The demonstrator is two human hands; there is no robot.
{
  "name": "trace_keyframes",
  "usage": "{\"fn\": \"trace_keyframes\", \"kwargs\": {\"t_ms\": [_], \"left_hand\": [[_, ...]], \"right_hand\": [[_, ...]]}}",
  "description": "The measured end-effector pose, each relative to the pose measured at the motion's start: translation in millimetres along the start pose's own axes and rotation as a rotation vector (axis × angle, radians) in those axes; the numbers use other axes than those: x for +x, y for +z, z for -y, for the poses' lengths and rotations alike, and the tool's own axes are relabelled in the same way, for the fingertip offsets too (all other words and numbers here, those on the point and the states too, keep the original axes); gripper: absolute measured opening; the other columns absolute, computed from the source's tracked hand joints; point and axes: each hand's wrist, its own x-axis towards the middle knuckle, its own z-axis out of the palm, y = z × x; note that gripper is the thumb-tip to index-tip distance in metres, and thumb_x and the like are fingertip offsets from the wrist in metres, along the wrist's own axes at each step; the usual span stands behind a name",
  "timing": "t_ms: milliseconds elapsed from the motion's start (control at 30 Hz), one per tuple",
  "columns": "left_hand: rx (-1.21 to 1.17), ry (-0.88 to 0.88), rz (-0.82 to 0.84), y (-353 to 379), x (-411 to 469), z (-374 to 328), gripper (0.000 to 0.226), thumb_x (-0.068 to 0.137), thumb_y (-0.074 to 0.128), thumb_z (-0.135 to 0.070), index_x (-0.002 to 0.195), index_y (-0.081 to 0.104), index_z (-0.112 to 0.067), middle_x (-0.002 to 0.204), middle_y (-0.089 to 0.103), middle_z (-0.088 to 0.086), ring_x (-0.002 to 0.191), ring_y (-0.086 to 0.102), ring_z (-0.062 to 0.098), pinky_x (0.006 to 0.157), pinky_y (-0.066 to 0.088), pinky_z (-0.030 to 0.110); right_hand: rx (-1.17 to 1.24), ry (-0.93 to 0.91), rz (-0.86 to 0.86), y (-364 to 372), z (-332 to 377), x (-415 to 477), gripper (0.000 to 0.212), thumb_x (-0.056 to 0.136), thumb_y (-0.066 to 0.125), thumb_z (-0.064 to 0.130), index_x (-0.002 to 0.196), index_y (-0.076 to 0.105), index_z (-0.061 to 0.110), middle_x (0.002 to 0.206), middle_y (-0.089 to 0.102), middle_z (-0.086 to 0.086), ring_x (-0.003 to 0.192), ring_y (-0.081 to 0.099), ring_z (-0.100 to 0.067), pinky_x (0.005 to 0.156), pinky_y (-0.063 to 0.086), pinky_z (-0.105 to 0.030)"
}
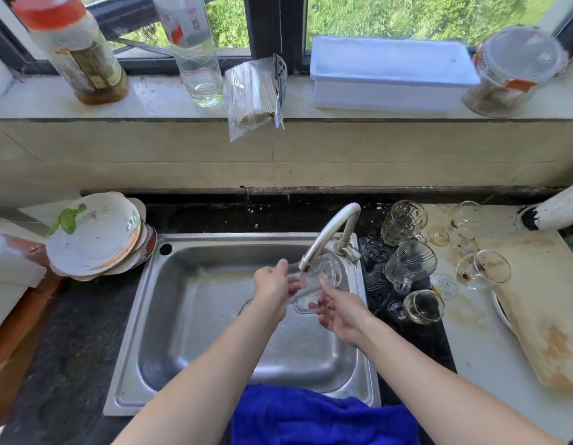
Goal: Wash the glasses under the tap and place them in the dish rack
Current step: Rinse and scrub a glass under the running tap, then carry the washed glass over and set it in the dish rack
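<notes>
Far out to the left of my left grip, a stack of plates [95,232] leans on the counter [63,332], just past the rim of the sink [134,332]. My left grip [273,287] is over the middle of the basin, its fingers curled round the near-left side of a glass mug [328,271], which it holds tilted on its side. The mug's mouth faces away to the right, right at the end of the tap [330,232], whose spout arches down from the far right corner of the sink. I cannot tell whether water is running. My right grip [339,311] is just right of the left and slightly nearer me, loose and wide, its straight fingertips touching the mug's lower side by the handle. Below both grips a blue cloth [310,415] hangs over the sink's near edge. Right of my right grip, beyond the sink rim, other glasses [410,263] crowd the counter, some upright, some tipped over, several stained. Farthest right lies a worn cutting board [541,303]
</notes>
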Motion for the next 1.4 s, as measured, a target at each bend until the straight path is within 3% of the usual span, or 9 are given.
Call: {"fn": "trace_keyframes", "kwargs": {"t_ms": [100,233,400,567,700,867,1067,1267,1400], "left_hand": [[0.114,0.034,0.046,4,-8,-10,0.015,0.094,0.053,-0.013,0.097,0.053,0.002,0.073,0.067,0.020,0.051,0.063,0.024,0.038,0.041,0.019],[0.381,0.083,0.218,9,-20,-22,0.016,0.090,0.039,-0.001,0.081,0.052,-0.004,0.065,0.055,0.016,0.047,0.047,0.018,0.044,0.032,0.024],[1.106,0.604,-0.114,0,-25,-27,0.017,0.088,0.054,-0.022,0.073,0.058,-0.016,0.075,0.061,0.005,0.069,0.055,0.024,0.057,0.037,0.029],[1.006,0.629,0.099,-3,-12,-27,0.026,0.094,0.047,-0.022,0.070,0.057,-0.021,0.084,0.057,0.007,0.082,0.055,0.027,0.066,0.039,0.032],[0.772,0.323,0.224,-12,-5,-38,0.034,0.096,0.042,-0.026,0.092,0.069,-0.006,0.084,0.065,0.010,0.073,0.058,0.023,0.060,0.049,0.032],[0.740,0.087,0.397,-25,3,-31,0.024,0.092,0.049,-0.022,0.084,0.069,-0.012,0.081,0.060,0.004,0.066,0.051,0.020,0.063,0.040,0.029],[0.953,0.383,0.489,-20,5,-22,0.020,0.085,0.049,-0.015,0.071,0.061,-0.009,0.071,0.054,0.011,0.068,0.047,0.023,0.060,0.033,0.031],[1.268,0.721,0.459,-2,-17,-14,0.033,0.096,0.042,-0.026,0.086,0.061,-0.002,0.096,0.065,0.021,0.091,0.059,0.040,0.075,0.047,0.039],[1.372,0.867,0.551,22,-44,3,0.028,0.092,0.042,-0.026,0.080,0.060,-0.008,0.086,0.066,0.012,0.085,0.059,0.032,0.066,0.044,0.035]], "right_hand": [[0.140,0.121,0.135,-6,-5,6,0.032,0.092,0.058,0.038,0.073,0.054,0.012,0.064,0.050,-0.001,0.053,0.049,-0.011,0.043,0.042,-0.019],[0.372,0.270,0.220,-13,-21,11,0.027,0.086,0.062,0.030,0.097,0.058,0.006,0.052,0.045,0.003,0.051,0.049,-0.011,0.034,0.037,-0.017],[0.450,0.369,0.249,-19,-23,7,0.032,0.089,0.062,0.025,0.106,0.052,0.000,0.048,0.049,-0.005,0.061,0.049,-0.014,0.030,0.039,-0.018],[0.555,0.380,0.271,-8,-17,3,0.033,0.087,0.061,0.025,0.098,0.055,-0.005,0.054,0.052,-0.009,0.046,0.056,-0.016,0.030,0.041,-0.016],[0.461,0.229,0.235,-6,-13,-2,0.029,0.087,0.063,0.026,0.100,0.055,0.002,0.052,0.052,-0.005,0.052,0.054,-0.013,0.033,0.043,-0.017],[0.263,-0.063,0.068,3,-2,-30,0.027,0.096,0.054,0.031,0.109,0.058,0.008,0.054,0.046,0.002,0.047,0.050,-0.011,0.042,0.046,-0.020],[-0.373,-0.451,-0.302,23,-21,-65,0.030,0.100,0.048,0.033,0.085,0.050,0.006,0.065,0.052,-0.006,0.048,0.051,-0.013,0.046,0.046,-0.026],[-0.552,-0.669,-0.538,7,-34,-100,0.033,0.095,0.054,0.039,0.071,0.046,0.016,0.066,0.058,-0.001,0.058,0.052,-0.013,0.062,0.048,-0.043],[-0.555,-0.747,-0.655,-20,-38,-131,0.034,0.094,0.055,0.038,0.068,0.043,0.019,0.061,0.056,0.005,0.056,0.053,-0.014,0.063,0.050,-0.042]]}}
